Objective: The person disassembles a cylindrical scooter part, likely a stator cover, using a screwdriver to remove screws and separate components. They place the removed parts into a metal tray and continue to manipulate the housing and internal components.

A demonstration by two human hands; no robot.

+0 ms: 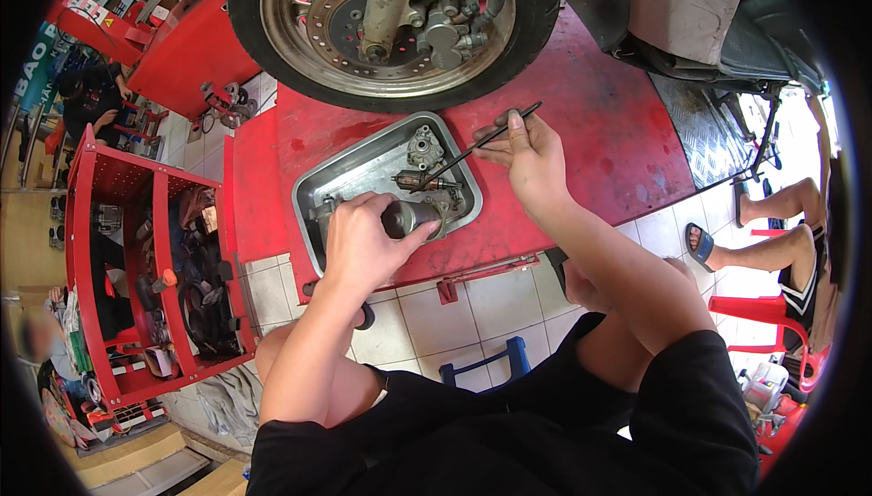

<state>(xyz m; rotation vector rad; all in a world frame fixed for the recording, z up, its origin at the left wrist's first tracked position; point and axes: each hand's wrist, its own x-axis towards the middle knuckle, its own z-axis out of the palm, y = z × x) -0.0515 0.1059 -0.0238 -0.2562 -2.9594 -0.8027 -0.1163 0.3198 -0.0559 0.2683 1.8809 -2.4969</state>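
My left hand (363,242) grips a grey metal cylinder (406,216) over the lower part of a steel tray (307,178). My right hand (520,151) holds a long, thin dark tool (482,140) between closed fingers, above the tray's right side, with its lower end reaching down to a smaller mechanical part (409,180) with copper-coloured areas. A grey metal casting (423,146) lies at the top of the tray. Another metal piece shows partly behind my left hand.
The tray sits on a red platform (609,151) beneath a scooter's front wheel (272,60). A red shelved cart (163,189) stands left. A co-worker (86,101) is at upper left. Other people's legs (772,258) and red chairs (749,310) are at right.
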